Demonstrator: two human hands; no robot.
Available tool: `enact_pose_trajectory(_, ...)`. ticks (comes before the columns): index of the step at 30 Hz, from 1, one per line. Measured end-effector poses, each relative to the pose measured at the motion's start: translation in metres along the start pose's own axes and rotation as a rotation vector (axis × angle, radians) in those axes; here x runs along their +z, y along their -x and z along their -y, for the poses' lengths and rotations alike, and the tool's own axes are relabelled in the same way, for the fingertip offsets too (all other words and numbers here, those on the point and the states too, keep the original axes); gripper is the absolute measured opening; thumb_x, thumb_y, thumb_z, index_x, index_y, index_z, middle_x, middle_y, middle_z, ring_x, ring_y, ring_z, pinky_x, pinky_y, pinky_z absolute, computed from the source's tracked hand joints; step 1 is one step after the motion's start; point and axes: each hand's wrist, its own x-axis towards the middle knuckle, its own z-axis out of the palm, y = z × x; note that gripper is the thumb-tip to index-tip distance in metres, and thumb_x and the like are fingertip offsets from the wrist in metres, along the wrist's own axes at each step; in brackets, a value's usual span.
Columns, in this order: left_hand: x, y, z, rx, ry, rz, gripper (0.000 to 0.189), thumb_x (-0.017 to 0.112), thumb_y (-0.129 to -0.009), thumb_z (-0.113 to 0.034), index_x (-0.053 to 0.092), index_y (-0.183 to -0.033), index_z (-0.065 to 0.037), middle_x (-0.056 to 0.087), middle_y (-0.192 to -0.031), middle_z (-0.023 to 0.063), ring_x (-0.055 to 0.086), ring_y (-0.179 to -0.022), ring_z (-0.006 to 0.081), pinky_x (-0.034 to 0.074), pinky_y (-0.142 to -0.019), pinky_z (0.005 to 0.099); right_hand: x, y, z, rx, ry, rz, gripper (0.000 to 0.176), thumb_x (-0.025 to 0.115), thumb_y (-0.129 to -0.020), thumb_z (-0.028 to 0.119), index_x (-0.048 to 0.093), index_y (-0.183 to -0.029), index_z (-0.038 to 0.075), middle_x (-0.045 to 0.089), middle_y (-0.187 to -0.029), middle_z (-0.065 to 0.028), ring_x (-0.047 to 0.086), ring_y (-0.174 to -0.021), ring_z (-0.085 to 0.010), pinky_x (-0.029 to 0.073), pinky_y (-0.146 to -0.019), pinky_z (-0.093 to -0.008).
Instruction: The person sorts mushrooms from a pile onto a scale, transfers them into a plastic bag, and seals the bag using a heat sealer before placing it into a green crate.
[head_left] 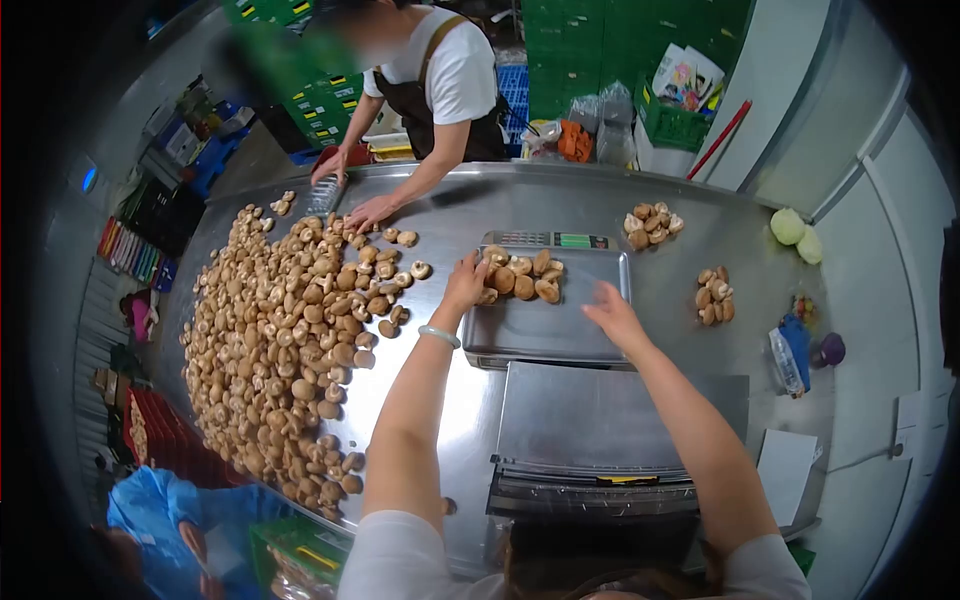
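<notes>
A metal weighing scale (545,325) stands on the steel table, with a small pile of brown mushrooms (523,282) on the upper left of its pan. My left hand (467,282) touches the left edge of that pile, its fingers partly hidden against the mushrooms. Over the right side of the pan is my right hand (613,315), fingers apart and holding nothing. A large heap of mushrooms (270,350) covers the table's left part. Two small groups lie right of the scale, one at the back (653,226) and one nearer (714,296).
Across the steel table (560,190), a co-worker in a brown apron (405,105) reaches to the heap and a clear tray (323,196). A flat metal machine (620,415) is below the scale. Pale round vegetables (788,227) and a blue bag (793,350) lie right. Someone in blue (165,515) is lower left.
</notes>
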Motion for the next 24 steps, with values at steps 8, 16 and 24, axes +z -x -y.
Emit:
enact_pose_trajectory(8, 0.022, 0.002, -0.019, -0.089, 0.063, 0.127, 0.048, 0.054, -0.099, -0.033, 0.05, -0.138, -0.005, 0.055, -0.127, 0.0227, 0.057, -0.115, 0.0337, 0.047, -0.098, 0.0389, 0.033, -0.07, -0.014, -0.075, 0.108, 0.021, 0.08, 0.079, -0.078, 0.023, 0.039, -0.145, 0.005, 0.05, -0.133, -0.0194, 0.06, -0.102, -0.0253, 0.052, -0.087, -0.0344)
enact_pose_trajectory(16, 0.007, 0.154, -0.129, 0.067, 0.255, 0.118, 0.049, 0.058, -0.096, -0.03, 0.048, -0.137, -0.005, 0.053, -0.113, 0.0169, 0.057, -0.098, 0.0282, 0.046, -0.087, 0.0375, -0.048, 0.094, 0.023, -0.158, 0.071, -0.081, 0.073, 0.078, -0.076, 0.013, 0.045, -0.142, 0.01, 0.05, -0.128, -0.0083, 0.053, -0.092, -0.0188, 0.052, -0.08, -0.0314)
enact_pose_trajectory(24, 0.049, 0.302, -0.181, 0.109, 0.189, 0.374, 0.051, 0.059, -0.097, -0.031, 0.045, -0.136, 0.0, 0.053, -0.119, 0.0225, 0.057, -0.106, 0.0379, 0.047, -0.093, 0.0421, -0.108, 0.267, -0.03, 0.059, -0.053, -0.043, 0.077, 0.078, -0.076, 0.0, 0.043, -0.145, 0.012, 0.049, -0.114, -0.0094, 0.057, -0.091, -0.0144, 0.053, -0.079, -0.0264)
